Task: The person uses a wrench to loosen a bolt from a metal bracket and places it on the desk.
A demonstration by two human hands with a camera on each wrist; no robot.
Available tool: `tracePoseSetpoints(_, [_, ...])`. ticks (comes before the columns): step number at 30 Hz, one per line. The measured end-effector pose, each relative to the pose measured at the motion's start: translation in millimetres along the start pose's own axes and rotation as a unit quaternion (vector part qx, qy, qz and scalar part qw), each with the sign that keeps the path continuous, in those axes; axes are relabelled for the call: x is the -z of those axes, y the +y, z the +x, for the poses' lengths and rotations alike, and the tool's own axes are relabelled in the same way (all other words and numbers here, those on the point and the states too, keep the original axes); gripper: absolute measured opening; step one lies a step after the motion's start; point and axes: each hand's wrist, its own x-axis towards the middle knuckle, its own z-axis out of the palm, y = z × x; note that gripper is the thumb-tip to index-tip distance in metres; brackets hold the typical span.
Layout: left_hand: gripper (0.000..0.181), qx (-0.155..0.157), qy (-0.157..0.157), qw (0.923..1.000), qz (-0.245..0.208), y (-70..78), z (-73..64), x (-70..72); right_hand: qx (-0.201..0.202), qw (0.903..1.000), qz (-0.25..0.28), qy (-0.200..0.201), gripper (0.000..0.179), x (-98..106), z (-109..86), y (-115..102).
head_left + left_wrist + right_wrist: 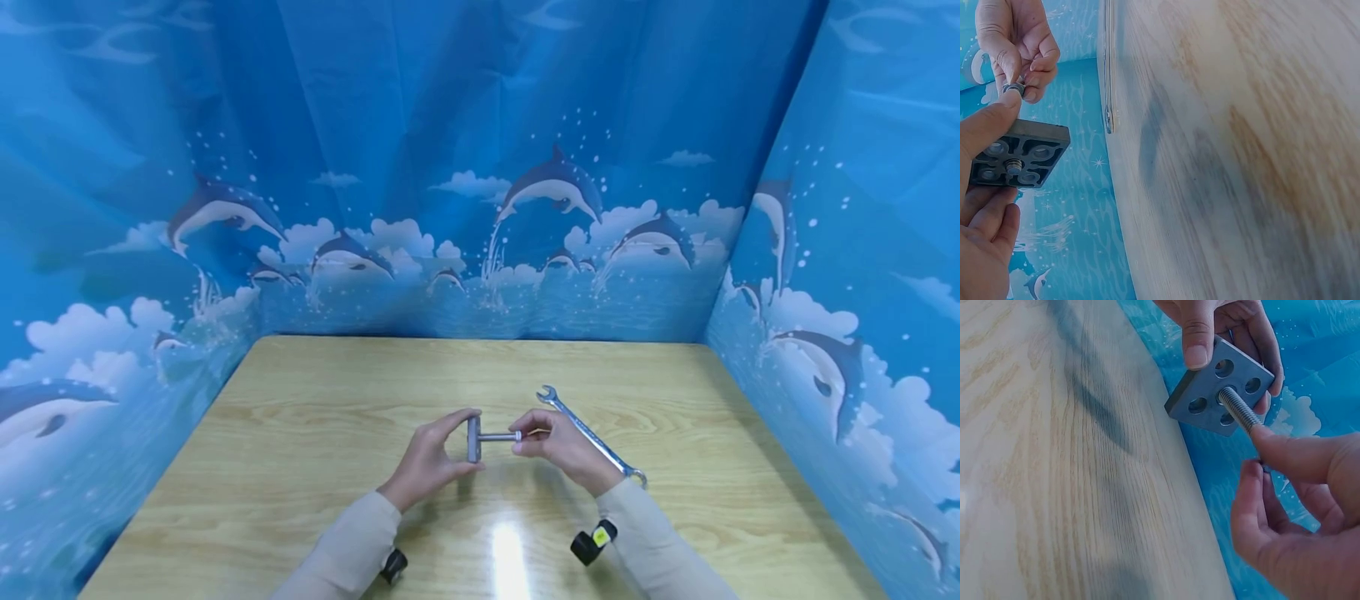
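Observation:
Over the table, my left hand point(426, 461) grips a grey square metal plate point(474, 440) by its edges, thumb on one side and fingers on the other. Several round holes pierce the plate point(1200, 387). A threaded bolt point(1240, 409) runs through its centre, and the bolt's tip point(1014, 167) shows on the far face. With thumb and fingertips, my right hand point(566, 450) pinches the bolt's outer end, where a wider ring-like piece shows; whether it is a head or a nut I cannot tell. In the head view the bolt point(497, 437) lies level.
A shiny combination wrench point(583, 428) lies slantwise on the wooden table point(345, 392), just behind and beside my right hand and forearm. Blue curtains point(450, 108) with dolphins enclose the table at the back and both sides. Dark cameras point(585, 547) sit at my wrists.

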Motion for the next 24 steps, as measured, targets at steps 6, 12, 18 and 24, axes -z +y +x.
tracePoseSetpoints(6, [0.075, -0.008, 0.008, 0.9999, 0.0, -0.7, 0.3, 0.6, -0.013, 0.9974, 0.061, -0.035, 0.052, 2.3, 2.0, 2.7])
tracePoseSetpoints(12, [0.075, -0.018, 0.006, 0.9998, -0.005, -0.3, 0.0, 0.5, -0.048, 0.993, 0.077, -0.077, 0.068, 0.5, 4.0, 3.2])
tracePoseSetpoints(18, [0.075, -0.023, 0.009, 0.9997, -0.004, -0.9, 0.3, 0.2, -0.048, 0.9946, 0.039, -0.083, 0.057, -1.3, 2.2, -0.5])
tracePoseSetpoints(24, [0.076, -0.014, 0.005, 0.9998, -0.013, -0.8, -1.6, -0.2, -0.014, 0.9996, -0.004, -0.025, 0.028, -0.7, 1.6, -1.3])
